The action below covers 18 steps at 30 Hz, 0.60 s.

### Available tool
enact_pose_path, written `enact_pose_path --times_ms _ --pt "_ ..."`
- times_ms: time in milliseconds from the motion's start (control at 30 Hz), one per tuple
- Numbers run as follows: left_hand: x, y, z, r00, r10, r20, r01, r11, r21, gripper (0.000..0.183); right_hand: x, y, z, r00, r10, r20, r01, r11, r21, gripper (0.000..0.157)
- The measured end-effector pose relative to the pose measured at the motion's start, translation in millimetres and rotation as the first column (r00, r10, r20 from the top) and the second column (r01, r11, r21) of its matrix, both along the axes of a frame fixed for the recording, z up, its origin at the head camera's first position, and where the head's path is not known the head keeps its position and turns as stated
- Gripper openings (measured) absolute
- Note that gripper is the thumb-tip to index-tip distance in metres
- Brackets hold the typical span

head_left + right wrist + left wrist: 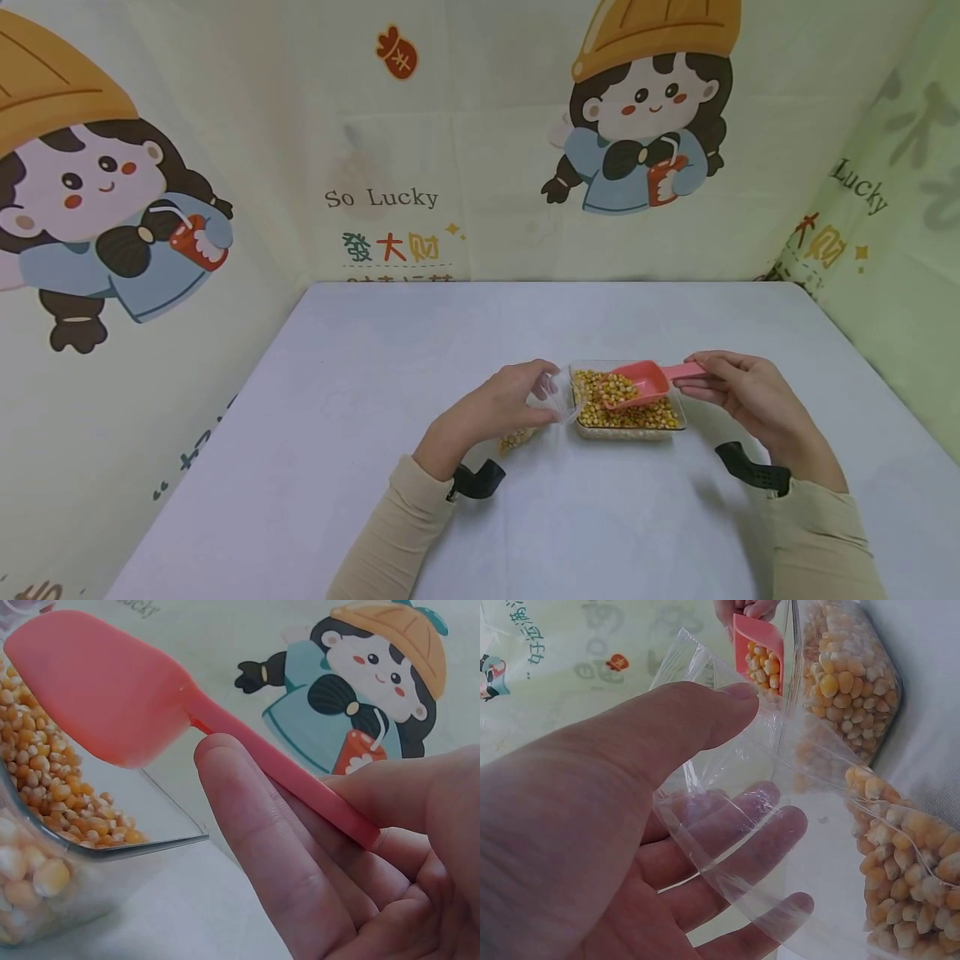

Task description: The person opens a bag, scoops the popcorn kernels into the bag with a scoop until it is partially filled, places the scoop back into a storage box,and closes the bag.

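My right hand [750, 396] grips the handle of a pink scoop [647, 382], with the thumb on one side and fingers on the other. Yellow corn kernels [763, 667] lie in the scoop's bowl, which is over a clear rectangular container [628, 433] full of kernels. To its left, my left hand [510, 400] holds the mouth of a clear plastic bag [780, 825], spread between thumb and fingers. More kernels [911, 885] fill the lower part of the bag, down on the table. In the head view the hand partly hides the bag.
A white-covered table [360, 367] carries all of this. Behind it hangs a pale cloth [495, 167] with cartoon figures and lettering. Black wrist mounts [480, 481] stick out below both hands.
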State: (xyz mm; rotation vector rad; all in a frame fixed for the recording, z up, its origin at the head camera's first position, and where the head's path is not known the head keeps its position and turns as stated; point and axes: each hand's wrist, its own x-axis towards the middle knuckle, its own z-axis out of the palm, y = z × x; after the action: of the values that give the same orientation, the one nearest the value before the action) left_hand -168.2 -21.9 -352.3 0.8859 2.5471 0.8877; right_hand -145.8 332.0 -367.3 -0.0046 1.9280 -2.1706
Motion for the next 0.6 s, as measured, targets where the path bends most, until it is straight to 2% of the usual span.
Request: enact_pose_path --times_ms 600 --pt "0.5 1 0.3 1.000 0.009 0.003 -0.009 1.000 -0.013 0.061 3.7 -5 10.4 0.998 -0.047 -0.031 0.047 0.999 0.014 0.019"
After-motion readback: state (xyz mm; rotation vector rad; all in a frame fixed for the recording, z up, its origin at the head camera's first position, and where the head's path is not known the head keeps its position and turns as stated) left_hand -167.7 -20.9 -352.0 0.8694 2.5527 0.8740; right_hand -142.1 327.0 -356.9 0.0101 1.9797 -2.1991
